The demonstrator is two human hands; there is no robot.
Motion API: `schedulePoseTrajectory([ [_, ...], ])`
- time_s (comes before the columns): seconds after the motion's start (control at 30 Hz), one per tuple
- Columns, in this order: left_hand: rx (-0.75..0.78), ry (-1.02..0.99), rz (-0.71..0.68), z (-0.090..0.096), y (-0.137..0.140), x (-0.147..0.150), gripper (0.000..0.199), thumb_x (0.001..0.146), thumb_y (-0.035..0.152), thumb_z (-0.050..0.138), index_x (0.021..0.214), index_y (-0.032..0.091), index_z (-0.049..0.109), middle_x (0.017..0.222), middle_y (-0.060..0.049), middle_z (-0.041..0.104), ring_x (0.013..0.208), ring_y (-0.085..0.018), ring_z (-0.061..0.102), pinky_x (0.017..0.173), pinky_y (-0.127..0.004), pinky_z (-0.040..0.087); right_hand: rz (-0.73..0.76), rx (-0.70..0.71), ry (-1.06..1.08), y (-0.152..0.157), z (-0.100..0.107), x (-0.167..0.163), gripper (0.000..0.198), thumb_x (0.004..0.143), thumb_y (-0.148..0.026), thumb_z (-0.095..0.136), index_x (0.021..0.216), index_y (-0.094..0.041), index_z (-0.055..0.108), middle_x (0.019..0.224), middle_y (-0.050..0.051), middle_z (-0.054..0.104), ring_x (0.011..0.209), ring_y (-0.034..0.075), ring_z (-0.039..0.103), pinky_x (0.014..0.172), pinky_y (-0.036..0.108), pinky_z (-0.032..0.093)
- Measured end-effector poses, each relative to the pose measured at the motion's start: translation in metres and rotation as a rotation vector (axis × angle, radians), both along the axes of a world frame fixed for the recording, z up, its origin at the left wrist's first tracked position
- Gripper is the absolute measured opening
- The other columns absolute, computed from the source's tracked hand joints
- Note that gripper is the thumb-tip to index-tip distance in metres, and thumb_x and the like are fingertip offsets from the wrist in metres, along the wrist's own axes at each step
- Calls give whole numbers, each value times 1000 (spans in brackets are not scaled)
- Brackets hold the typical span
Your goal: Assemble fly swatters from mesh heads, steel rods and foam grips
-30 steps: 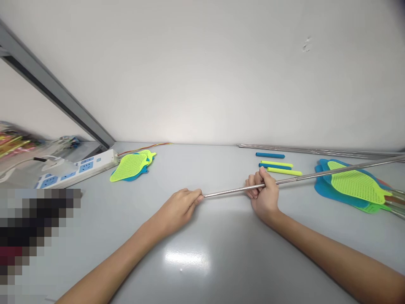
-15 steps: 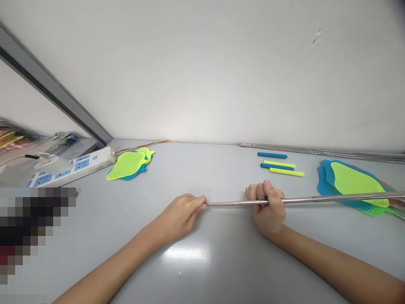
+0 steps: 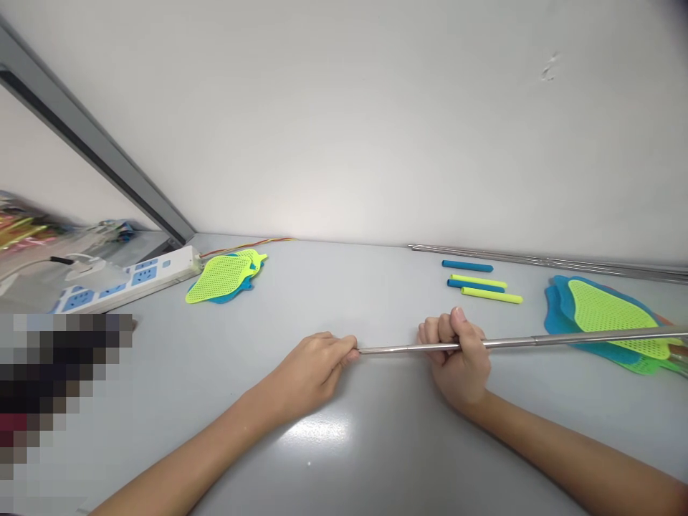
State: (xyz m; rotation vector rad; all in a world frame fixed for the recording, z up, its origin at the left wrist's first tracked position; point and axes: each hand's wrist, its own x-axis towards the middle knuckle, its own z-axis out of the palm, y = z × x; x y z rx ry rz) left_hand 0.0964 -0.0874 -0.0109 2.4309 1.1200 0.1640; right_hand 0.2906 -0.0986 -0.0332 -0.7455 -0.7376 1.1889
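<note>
Jointed metal rod held in two hands — centre to right edge of the frame.
The left hand, mid-frame, pinches the rod's thin end; the right hand, right of centre, is curled closed around it. Above lie four blue and yellow tubes; mesh paddles sit at far right, partly behind the rod — more paddles at left, beside a power strip.
</note>
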Motion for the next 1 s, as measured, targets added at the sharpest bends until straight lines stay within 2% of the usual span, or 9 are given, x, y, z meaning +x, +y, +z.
schedulePoseTrajectory([
  [0.53,16,60,21,1,-4,2,19,84,15,27,67,19,31,57,2,41,57,-15,40,55,-25,32,94,-115,118,-2,-4,-2,45,82,-33,39,43,-18,23,36,-4,22,35,8,21,38,23,16],
  [0.7,23,51,14,1,-4,4,22,86,18,25,65,19,31,55,2,41,54,-14,39,54,-26,31,108,-127,129,-1,-3,-2,45,82,-34,39,42,-18,24,35,-4,23,35,8,20,38,24,15],
  [1.0,62,7,56,4,5,-1,26,89,26,23,66,19,35,57,2,41,54,-13,40,54,-24,30,170,-231,110,2,-4,-3,43,82,-34,41,44,-18,28,34,-4,25,36,8,19,38,24,14],
])
